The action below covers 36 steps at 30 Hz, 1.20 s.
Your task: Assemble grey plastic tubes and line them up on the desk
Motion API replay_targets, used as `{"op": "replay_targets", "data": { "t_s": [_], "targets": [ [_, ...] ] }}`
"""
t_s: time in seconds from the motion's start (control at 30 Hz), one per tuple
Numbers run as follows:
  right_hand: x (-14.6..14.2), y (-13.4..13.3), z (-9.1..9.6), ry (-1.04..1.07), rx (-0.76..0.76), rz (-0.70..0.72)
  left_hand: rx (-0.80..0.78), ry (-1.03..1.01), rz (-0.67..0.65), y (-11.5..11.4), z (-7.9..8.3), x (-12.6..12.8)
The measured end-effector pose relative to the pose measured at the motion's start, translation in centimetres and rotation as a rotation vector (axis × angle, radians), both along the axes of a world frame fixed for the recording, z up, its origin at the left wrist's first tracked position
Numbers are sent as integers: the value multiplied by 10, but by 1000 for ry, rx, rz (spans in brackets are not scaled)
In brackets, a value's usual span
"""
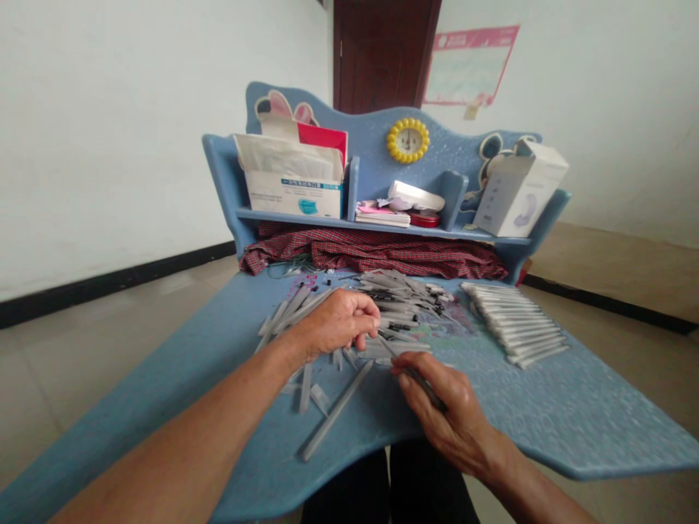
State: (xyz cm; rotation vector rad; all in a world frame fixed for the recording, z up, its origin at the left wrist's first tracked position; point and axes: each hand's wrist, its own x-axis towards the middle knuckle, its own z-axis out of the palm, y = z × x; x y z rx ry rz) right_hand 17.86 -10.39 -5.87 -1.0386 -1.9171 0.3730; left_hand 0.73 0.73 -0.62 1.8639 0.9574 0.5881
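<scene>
My right hand (445, 400) is closed around a slim dark pen (427, 387), whose thin pale front end points up and left toward my other hand. My left hand (346, 320) is closed in a pinch close to that thin end. Whatever its fingertips hold is too small to make out. Under and behind the hands lies a loose heap of pen parts (398, 298), with clear grey tubes and black pieces mixed together. One long translucent tube (338, 411) lies apart, nearer the front edge. At the right, a neat stack of clear-barrelled pens (516, 327) rests side by side.
The blue desk (546, 407) has a raised shelf at the back. On it stand a face-mask box (295, 193), a pile of papers (382, 215), a red round tin (424, 219) and a white box (521, 191). A checked cloth (382, 251) lies beneath the shelf.
</scene>
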Motion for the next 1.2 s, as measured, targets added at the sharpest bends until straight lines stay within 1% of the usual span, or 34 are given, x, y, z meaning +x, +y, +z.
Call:
{"op": "replay_targets", "data": {
  "t_s": [0.27, 0.57, 0.83, 1.0, 1.1, 1.2],
  "targets": [
    [-7, 6, 7, 162, -124, -19, 36, -52, 97, -1, 6, -2],
    [-6, 12, 2, 413, -229, -40, 38, -56, 104, -3, 7, -1],
    [-6, 8, 7, 457, -239, -68, 23, -32, 79, -3, 6, -1],
    [-6, 7, 5, 488, -253, -71, 37, -25, 72, -2, 5, -1],
    [-6, 6, 5, 496, -261, -70, 41, -26, 54, -1, 4, -1],
    [-6, 7, 6, 515, -273, -55, 16, -10, 22, 0, 7, -4]
  ]
}}
